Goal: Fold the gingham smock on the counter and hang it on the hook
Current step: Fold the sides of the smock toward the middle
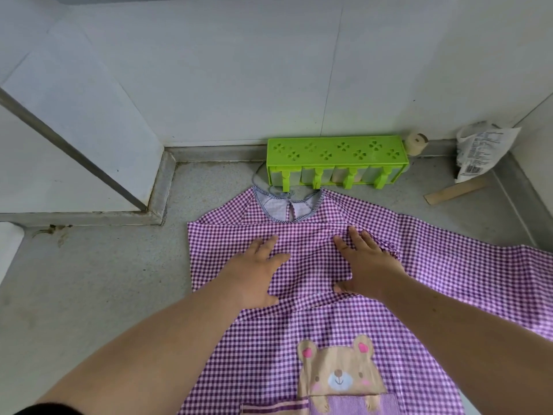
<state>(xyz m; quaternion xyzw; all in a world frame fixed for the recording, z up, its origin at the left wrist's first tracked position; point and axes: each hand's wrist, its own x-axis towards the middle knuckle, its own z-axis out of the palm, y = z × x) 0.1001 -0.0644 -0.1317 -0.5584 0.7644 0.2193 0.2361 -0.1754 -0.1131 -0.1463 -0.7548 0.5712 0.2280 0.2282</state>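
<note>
A: Start at the left. Where does the smock lie?

B: The gingham smock (314, 295) lies flat on the speckled counter (89, 280), its left side already turned in to a straight edge just left of the left hand (254, 274). That hand presses down, fingers straight and a little apart, pinching nothing.

A: And the right hand?

B: The right hand (368, 265) lies flat too, fingers splayed, thumb stretched toward the left hand; a ridge of cloth is bunched at its fingertips. The right sleeve (463, 259) runs unfolded away to the right of them.

A: What might spoil it?

B: I'd say that ridge gets pressed into a crooked crease if the hand slides. Beyond the fingertips the collar sits close to the green hook rack (336, 163); a hard push could shove it underneath.

A: Anything readable?

B: The crumpled printed bag (481, 151), far right, has print and a barcode, too small to read. The bear appliqué (341, 375) carries no words.
</note>
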